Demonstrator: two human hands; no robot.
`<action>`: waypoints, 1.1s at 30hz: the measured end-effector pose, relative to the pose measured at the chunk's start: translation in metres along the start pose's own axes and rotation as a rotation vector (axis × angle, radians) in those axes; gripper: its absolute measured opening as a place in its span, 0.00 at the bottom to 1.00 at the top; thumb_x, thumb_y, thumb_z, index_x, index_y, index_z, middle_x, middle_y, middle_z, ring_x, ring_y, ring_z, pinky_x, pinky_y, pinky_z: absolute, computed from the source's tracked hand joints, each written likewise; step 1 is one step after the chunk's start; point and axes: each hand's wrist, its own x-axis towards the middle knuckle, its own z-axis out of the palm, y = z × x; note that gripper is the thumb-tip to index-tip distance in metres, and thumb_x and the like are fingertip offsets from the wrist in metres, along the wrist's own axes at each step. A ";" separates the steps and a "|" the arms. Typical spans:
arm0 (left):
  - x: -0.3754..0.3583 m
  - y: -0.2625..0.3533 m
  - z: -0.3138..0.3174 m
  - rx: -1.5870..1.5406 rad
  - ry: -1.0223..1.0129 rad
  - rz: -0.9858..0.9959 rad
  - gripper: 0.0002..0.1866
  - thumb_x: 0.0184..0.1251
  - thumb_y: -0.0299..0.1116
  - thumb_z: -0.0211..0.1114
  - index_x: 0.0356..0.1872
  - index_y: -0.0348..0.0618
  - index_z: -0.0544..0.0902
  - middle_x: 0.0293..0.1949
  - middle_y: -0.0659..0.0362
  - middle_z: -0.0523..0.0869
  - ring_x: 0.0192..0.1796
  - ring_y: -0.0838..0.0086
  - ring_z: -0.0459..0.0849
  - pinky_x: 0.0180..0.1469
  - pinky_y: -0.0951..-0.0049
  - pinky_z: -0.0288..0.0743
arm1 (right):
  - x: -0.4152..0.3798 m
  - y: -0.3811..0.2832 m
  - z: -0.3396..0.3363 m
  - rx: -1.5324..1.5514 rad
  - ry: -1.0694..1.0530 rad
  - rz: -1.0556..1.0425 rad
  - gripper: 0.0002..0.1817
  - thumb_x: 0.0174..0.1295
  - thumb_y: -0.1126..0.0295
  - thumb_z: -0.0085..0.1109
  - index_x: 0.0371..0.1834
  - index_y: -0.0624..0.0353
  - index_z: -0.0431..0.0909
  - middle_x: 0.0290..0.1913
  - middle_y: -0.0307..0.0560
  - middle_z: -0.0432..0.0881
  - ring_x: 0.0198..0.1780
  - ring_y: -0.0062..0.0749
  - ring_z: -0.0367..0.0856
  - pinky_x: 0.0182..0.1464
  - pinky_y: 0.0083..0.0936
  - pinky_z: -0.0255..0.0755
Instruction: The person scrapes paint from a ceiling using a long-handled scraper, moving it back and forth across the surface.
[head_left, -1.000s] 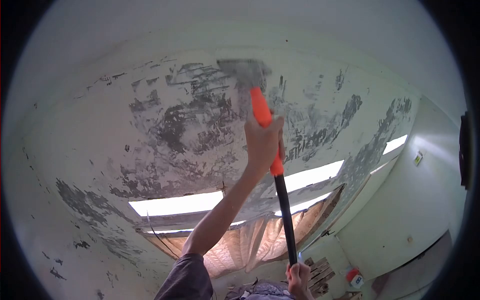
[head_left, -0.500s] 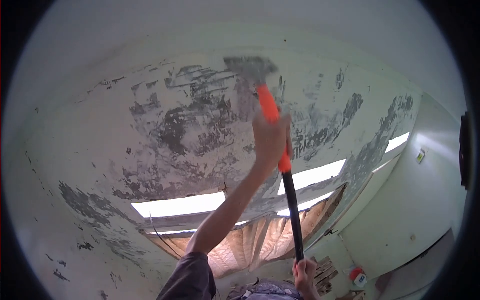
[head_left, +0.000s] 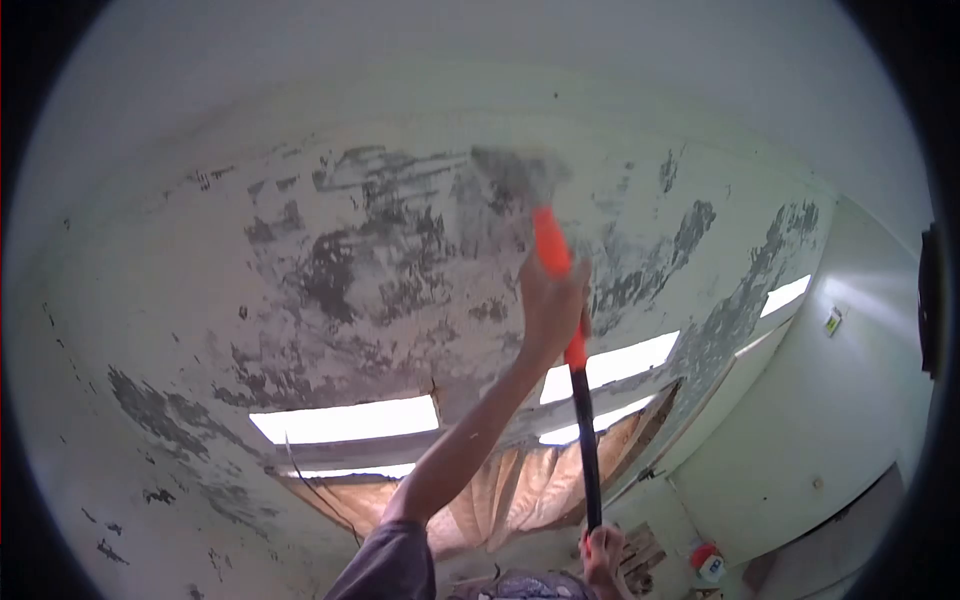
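A long-handled scraper (head_left: 586, 440) with an orange and black handle slants up across the view. My left hand (head_left: 553, 305) is closed around its orange upper part, the arm stretched upward. Near the bottom of the view, my right hand (head_left: 603, 548) grips the lower end of the black shaft. The wide scraper head (head_left: 518, 172) is smeared by motion and overlaps the upper wall (head_left: 470, 280). Grey patches show there where the pale coating is gone.
Bright window openings (head_left: 345, 420) run along the lower wall, with a tan curtain (head_left: 500, 495) hanging below. A pale door (head_left: 790, 430) stands at the right. Lower right is a red and white container (head_left: 708, 562) beside some wooden pieces (head_left: 640, 555).
The scraper head has come down the wall and slightly right in view, with my left hand lower along with it. The view has also shifted a little.
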 end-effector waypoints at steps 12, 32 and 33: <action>0.005 -0.027 0.005 0.081 0.043 0.054 0.09 0.62 0.25 0.60 0.38 0.39 0.68 0.16 0.64 0.72 0.08 0.77 0.71 0.09 0.73 0.64 | -0.011 -0.010 -0.030 -0.107 0.022 0.012 0.31 0.71 0.44 0.47 0.19 0.59 0.72 0.13 0.34 0.68 0.15 0.17 0.65 0.19 0.20 0.53; 0.015 0.027 0.006 -0.014 0.019 0.092 0.14 0.62 0.23 0.60 0.44 0.35 0.65 0.14 0.63 0.67 0.06 0.72 0.68 0.06 0.69 0.60 | 0.008 -0.044 -0.021 -0.062 -0.056 0.057 0.29 0.73 0.49 0.46 0.19 0.61 0.72 0.15 0.35 0.69 0.17 0.17 0.66 0.20 0.22 0.55; 0.011 0.024 0.004 -0.012 0.025 0.087 0.14 0.62 0.23 0.60 0.44 0.35 0.65 0.14 0.63 0.67 0.06 0.72 0.68 0.06 0.69 0.60 | 0.012 -0.051 -0.017 -0.041 -0.071 0.060 0.29 0.72 0.48 0.47 0.20 0.61 0.72 0.15 0.35 0.70 0.17 0.16 0.66 0.20 0.22 0.55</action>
